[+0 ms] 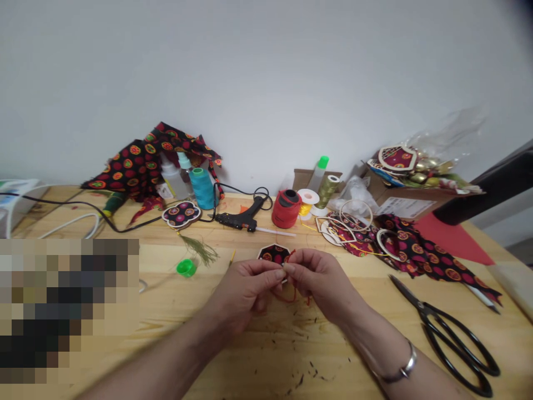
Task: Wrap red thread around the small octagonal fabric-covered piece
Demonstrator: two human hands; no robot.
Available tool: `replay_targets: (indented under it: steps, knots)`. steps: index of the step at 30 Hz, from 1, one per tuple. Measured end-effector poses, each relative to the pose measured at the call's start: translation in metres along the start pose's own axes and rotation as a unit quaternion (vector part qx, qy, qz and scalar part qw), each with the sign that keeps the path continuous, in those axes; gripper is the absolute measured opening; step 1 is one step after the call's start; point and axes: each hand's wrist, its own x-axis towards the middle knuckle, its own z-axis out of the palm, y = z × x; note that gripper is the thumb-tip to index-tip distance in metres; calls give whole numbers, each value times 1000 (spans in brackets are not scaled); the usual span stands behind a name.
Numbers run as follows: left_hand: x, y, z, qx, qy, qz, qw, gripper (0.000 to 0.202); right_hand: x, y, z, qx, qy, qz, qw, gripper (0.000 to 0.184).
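My left hand (254,283) and my right hand (314,280) meet at the middle of the table, thumbs and fingertips pinched together. Between them runs a red cord (287,300), which loops down below the fingers and shows again above the right hand. Just behind the fingertips lies a dark patterned fabric piece with a pale wooden rim (272,253), partly covered by my hands. Whether the fingers also touch that piece, I cannot tell. The exact spot where the cord is pinched is hidden.
Black scissors (443,333) lie at the right. Behind my hands are a glue gun (245,216), a red thread spool (286,208) and a teal spool (204,189). A green cap (186,268) sits at left. Patterned cloth (433,244) and a cardboard box (412,197) occupy the right rear.
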Motion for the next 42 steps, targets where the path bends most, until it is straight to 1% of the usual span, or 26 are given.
replay_targets:
  steps: [8,12,17,19,22,25,28,32,34,36,38,39,40,42]
  knots:
    - [-1,0,0,-1,12,-11,1000,12,1,2,0,-37,11,0,999,11]
    - [-1,2,1,2,19,-13,1000,10,1,1,0,-39,15,4,999,13]
    - [-2,4,1,-3,19,-4,1000,10,2,1,-3,-25,-10,2,1000,17]
    - [-2,3,1,-6,14,-1,1000,10,2,2,-6,-49,-17,-4,999,21]
    - [-1,3,0,7,30,8,999,12,3,0,-11,-140,-10,-41,989,23]
    - [-1,3,-1,28,50,20,998,13,1,-4,-13,-228,2,-89,970,22]
    - [-1,4,-1,35,61,26,997,15,-1,-7,-13,-287,15,-99,953,22]
    - [-1,5,0,35,80,21,996,18,-5,-7,-12,-313,36,-106,943,23]
    - [-1,6,1,34,81,21,996,20,-7,-7,-10,-305,48,-126,943,22]
    - [-2,6,1,33,84,29,996,20,-11,-6,-7,-302,54,-161,938,21]
    - [-3,6,2,28,91,32,995,18,-16,-5,-3,-323,48,-209,922,18]
    - [-3,6,1,24,93,31,995,18,-18,-3,-1,-347,40,-238,906,16]
    - [-3,6,1,17,92,30,995,17,-20,0,0,-376,29,-271,886,15]
    - [-2,5,0,-1,83,32,996,16,-23,6,2,-443,-2,-343,828,13]
